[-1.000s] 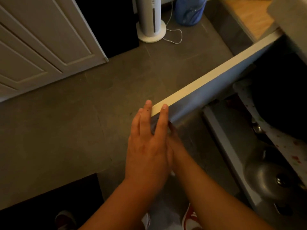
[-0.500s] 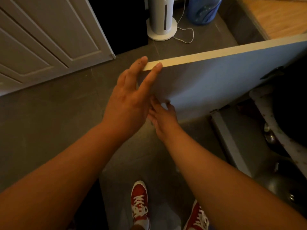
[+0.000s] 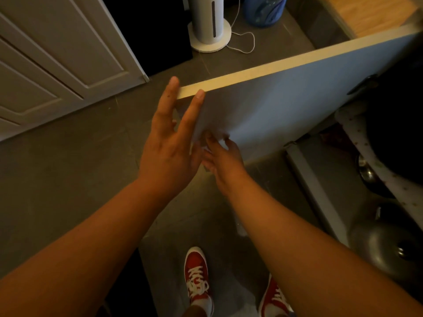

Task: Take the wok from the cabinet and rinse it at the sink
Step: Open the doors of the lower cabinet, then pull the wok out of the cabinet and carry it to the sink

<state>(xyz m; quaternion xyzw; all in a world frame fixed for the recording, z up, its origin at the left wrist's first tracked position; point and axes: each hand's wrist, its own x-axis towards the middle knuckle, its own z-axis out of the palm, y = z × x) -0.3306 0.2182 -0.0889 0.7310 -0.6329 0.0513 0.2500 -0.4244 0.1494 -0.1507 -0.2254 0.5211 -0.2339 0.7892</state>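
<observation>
Pale cabinet door point(image 3: 286, 106) stands swung open across mid-frame, and the left hand point(image 3: 169, 147) spreads flat, fingertips on its free top corner, gripping nothing. Right hand point(image 3: 223, 157) sits lower, fingers loosely curled against the door's inner face. Dark wok point(image 3: 398, 133), far right, rests on the patterned shelf liner point(image 3: 364, 145). Looks heavy and rigid; I'd take the rim two-handed, since no handle shows clearly.
</observation>
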